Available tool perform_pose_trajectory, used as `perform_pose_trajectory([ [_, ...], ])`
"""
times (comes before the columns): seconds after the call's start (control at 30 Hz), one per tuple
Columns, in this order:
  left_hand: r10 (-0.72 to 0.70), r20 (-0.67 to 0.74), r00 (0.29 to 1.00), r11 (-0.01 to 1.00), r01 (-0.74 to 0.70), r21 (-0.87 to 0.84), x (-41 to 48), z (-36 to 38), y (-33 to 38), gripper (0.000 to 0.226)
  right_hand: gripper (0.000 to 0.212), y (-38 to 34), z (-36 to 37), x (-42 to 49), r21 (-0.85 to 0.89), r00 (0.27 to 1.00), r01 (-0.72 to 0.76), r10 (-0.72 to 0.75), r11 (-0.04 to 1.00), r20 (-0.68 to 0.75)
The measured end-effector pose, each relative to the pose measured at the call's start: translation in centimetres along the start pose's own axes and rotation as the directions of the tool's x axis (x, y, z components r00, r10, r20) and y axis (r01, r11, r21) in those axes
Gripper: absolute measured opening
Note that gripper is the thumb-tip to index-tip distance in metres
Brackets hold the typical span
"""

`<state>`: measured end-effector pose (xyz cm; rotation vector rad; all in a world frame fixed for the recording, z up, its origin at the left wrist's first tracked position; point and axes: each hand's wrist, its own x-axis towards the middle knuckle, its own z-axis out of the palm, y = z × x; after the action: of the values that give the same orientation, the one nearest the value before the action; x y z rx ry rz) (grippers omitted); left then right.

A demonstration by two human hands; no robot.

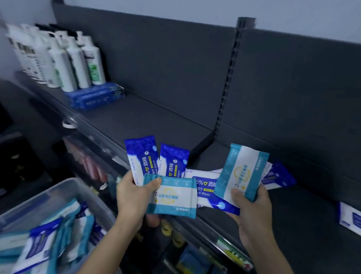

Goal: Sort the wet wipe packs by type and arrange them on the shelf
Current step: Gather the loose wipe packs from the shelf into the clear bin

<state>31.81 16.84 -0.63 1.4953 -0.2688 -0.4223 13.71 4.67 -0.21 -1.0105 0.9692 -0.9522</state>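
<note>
A dark grey store shelf (154, 120) runs across the frame, with white bottles (71, 63) crowded at its far left end and a low stack of dark blue packs (96, 95) lying just beside them. Below it, at lower left, a clear plastic bin (60, 193) holds a loose, blurred heap of wet wipe packs (50, 241) in light blue and dark blue. Both forearms reach up from the bottom edge, the hands raised side by side in front of the shelf's lip. The left hand (133, 195) grips a fan of three packs, thumb pressed on a light blue pack (174, 195) held flat in front, with two dark blue alcohol wipe packs (141, 155) standing upright behind it. The right hand (254, 213) holds a second light blue pack (242, 172) upright, thumb on its face, over a white-and-blue alcohol wipes pack (205, 189) lying crosswise beneath. Another dark blue pack (279, 176) shows behind it; whether the fingers hold it cannot be told. A single white-and-blue pack (356, 221) lies on the shelf at far right.
</note>
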Motion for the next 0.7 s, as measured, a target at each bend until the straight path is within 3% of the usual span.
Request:
perform_pose_trajectory([
  [0.43, -0.091, -0.255, 0.963, 0.994, 0.101, 0.029, 2.8, -20.4, -1.5, 0.019, 0.037, 8.7, 17.3, -8.0, -0.105, 0.96, -0.105, 0.129, 0.989, 0.248],
  [0.7, -0.218, -0.475, 0.853, 0.952, 0.293, 0.088, 3.0, -30.9, -6.4, 0.016, 0.034, 17.0, 24.2, -10.5, -0.399, 0.909, -0.106, 0.251, 0.911, 0.331],
])
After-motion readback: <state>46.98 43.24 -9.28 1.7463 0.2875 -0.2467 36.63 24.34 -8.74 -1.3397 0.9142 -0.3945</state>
